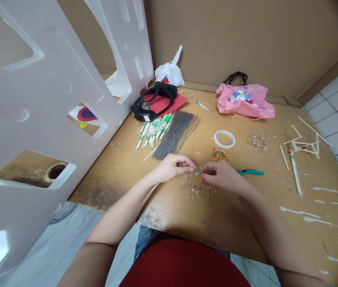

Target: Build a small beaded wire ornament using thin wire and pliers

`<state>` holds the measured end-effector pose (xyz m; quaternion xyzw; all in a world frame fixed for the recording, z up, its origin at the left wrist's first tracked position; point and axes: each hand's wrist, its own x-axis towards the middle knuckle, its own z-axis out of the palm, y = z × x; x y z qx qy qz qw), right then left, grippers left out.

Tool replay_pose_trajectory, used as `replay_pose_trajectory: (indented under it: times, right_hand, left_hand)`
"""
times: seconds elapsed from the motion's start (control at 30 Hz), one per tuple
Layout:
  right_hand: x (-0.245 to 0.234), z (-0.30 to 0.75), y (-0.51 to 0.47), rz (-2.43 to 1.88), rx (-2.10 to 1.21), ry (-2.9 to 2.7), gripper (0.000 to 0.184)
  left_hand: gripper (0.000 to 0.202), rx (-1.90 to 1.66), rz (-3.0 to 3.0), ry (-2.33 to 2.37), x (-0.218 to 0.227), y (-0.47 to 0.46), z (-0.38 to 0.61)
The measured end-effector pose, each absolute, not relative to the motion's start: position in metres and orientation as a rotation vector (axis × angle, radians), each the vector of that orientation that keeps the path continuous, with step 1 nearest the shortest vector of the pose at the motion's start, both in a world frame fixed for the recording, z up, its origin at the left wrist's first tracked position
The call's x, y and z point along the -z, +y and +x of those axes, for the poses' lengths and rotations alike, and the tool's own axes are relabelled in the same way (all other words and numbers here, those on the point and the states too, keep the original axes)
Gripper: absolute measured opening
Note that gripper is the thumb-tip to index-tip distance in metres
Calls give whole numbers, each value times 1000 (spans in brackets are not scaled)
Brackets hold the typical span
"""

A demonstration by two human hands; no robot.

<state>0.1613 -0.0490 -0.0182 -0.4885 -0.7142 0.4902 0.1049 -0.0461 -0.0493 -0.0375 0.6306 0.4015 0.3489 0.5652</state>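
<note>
1. Presently, the left hand (173, 167) and right hand (221, 175) meet over the near middle of the bench (246, 223), a worn brown board flecked with pale paint.
2. Both hands pinch a thin wire piece (196, 172) between thumb and fingertips; each grip is closed on it, one at either end.
3. The wire piece is fine, silvery and bent, with a small teal bead at its middle. Loose loops of it hang below the hands and touch the bench; their exact shape is too fine to make out.
4. Just beside the right hand lie pliers (251, 172) with teal handles, and near them a tangle of rubber bands (220, 155), red, yellow and green.
5. Beyond these sits a roll of clear tape (224, 139), flat and ring-shaped.
6. Behind the left hand, a fanned bundle of straight grey wires (176, 133) lies next to wooden sticks (153, 131) in green-printed wrappers.
7. At the back rests a crumpled pink plastic bag (245, 101); a white foam panel (37, 119) with cut-outs stands at the left.
</note>
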Motion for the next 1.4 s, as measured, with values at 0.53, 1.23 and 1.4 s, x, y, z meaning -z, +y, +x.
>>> replay_pose_trajectory:
  times: [0.53,1.23,1.4]
  right_hand:
    - [20,162,-39,-1407,-1748,-1772,7]
    - [13,157,-49,-1272,-1608,-1837,10]
    - [14,157,-46,-1210,-1633,-1800,12]
  left_hand:
    - [15,-843,1673,924,37,-49,-46]
    - [14,-872,562,508,50,-47,-30]
    - [11,-892,492,492,51,-48,-32]
